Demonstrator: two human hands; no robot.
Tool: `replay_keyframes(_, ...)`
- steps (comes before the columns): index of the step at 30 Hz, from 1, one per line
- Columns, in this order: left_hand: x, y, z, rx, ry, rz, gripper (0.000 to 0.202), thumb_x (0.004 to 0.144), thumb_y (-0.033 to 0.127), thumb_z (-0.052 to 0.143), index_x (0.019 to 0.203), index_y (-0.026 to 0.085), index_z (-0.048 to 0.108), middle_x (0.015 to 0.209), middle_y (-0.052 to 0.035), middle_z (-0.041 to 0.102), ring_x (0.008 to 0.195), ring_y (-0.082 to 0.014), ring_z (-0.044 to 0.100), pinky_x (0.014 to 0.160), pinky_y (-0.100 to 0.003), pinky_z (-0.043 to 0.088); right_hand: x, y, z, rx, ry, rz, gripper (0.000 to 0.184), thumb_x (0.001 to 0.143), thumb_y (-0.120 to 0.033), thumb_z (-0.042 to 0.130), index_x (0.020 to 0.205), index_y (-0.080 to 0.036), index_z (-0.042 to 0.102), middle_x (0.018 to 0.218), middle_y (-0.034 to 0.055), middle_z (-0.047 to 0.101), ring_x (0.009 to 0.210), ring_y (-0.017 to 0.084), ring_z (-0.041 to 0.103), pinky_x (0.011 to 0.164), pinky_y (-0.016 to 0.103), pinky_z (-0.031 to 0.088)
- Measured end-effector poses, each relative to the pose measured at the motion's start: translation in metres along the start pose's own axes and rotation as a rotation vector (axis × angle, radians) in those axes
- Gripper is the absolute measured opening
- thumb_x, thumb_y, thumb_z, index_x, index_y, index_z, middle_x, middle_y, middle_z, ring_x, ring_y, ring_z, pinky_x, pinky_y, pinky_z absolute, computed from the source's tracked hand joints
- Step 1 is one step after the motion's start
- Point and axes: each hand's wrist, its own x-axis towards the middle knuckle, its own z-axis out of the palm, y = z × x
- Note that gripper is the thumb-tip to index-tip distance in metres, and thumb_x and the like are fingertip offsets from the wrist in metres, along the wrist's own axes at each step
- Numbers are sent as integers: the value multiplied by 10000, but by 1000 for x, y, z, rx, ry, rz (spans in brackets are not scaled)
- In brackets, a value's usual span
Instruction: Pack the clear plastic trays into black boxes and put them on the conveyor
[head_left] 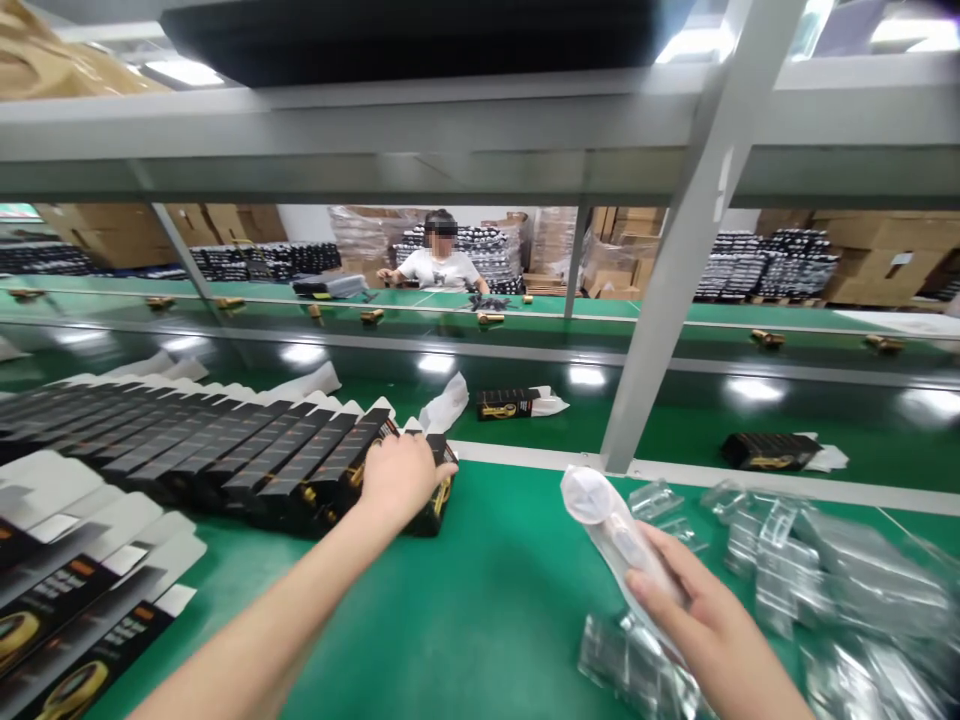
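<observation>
Left hand: spread point(401, 482), its fingers pressing down on the end box of the row, with no pinch visible.
Right hand: curled point(667, 605), its fingers and thumb wrapped around the lower part of a clear plastic sleeve with a rounded white end point(604, 520).
Sleeve's place: in the right hand, tilted up and away from the person, well apart from the left hand.
Sleeve's handling: it looks light, soft and slippery, so the firmest hold would probably be around its filled middle.
Boxes' place: a long row of slim black cardboard boxes with gold print point(285, 465) stands packed side by side, running away from the left hand towards the left.
Boxes' handling: they look light and fairly stiff, best taken by their long sides.
Around the hands: flat black-and-white printed cartons point(79, 590) lie nearer and left of the left hand; a heap of clear moulded plastic trays point(817, 570) lies right of the right hand; both rest on the green table point(480, 630).
Counts: two hands; one sleeve; about a dozen boxes in the row, too tightly packed to count exactly; at least four flat cartons; many trays, too jumbled to count.
</observation>
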Motion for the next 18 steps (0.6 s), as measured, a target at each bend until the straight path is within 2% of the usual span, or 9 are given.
replay_keyframes(3, 1, 10, 20, 66, -3, 8, 486, 783, 327, 551, 1161, 22, 529, 1015, -264, 593, 973, -398, 550, 832, -520, 403, 8, -3, -11, 5, 36, -5, 450, 818, -502, 509, 1170, -235, 591, 1182, 67, 632, 1103, 267, 567, 898, 326, 477)
replay_keyframes(7, -37, 28, 46, 51, -31, 123, 588, 777, 159, 447, 1355, 98, 357, 1247, -187, 495, 1071, -268, 533, 888, -361, 416, 8, -5, -15, 22, 91, 0, 420, 805, -529, 500, 1063, -238, 657, 1087, 66, 678, 1014, 273, 613, 842, 325, 503)
replay_keyframes(9, -56, 28, 52, 49, -26, 184, 611, 770, 179, 450, 1368, 106, 350, 1252, -163, 499, 1101, -265, 506, 922, -355, 397, 7, -4, -15, 27, 67, 31, 435, 787, -542, 517, 1046, -227, 669, 1077, 70, 680, 993, 273, 619, 823, 322, 510)
replay_keyframes(11, -67, 24, 55, 59, -21, 238, 552, 811, 267, 456, 1340, 116, 402, 1142, -156, 568, 1025, -295, 528, 890, -407, 405, 9, -4, -14, 67, 13, 60, 451, 760, -547, 556, 1037, -212, 676, 1071, 77, 679, 985, 280, 615, 820, 333, 508)
replay_keyframes(13, -69, 19, 53, 15, -43, 284, 495, 849, 396, 452, 1272, 140, 475, 1045, -138, 611, 945, -300, 555, 830, -418, 424, 11, -4, -13, 153, -57, 78, 445, 742, -535, 596, 1028, -205, 677, 1058, 77, 678, 988, 285, 605, 837, 351, 492)
replay_keyframes(15, -66, 15, 49, -118, -93, 254, 473, 854, 473, 450, 1218, 175, 496, 1062, -116, 616, 943, -280, 578, 794, -380, 443, 14, -5, -10, 266, -120, 79, 418, 744, -507, 624, 1022, -198, 672, 1044, 69, 669, 997, 270, 589, 852, 340, 470)
replay_keyframes(16, -65, 15, 46, -193, -113, 219, 461, 849, 485, 458, 1204, 194, 490, 1100, -105, 609, 965, -270, 585, 791, -361, 449, 15, -7, -9, 327, -148, 81, 408, 749, -493, 633, 1024, -193, 667, 1028, 63, 662, 963, 247, 591, 825, 312, 471)
replay_keyframes(18, -64, 16, 40, -309, -132, 161, 443, 831, 475, 493, 1198, 228, 472, 1155, -81, 596, 998, -257, 594, 799, -339, 453, 17, -11, -5, 455, -222, 120, 427, 761, -495, 637, 1055, -185, 648, 902, 39, 642, 724, 157, 582, 621, 222, 470)
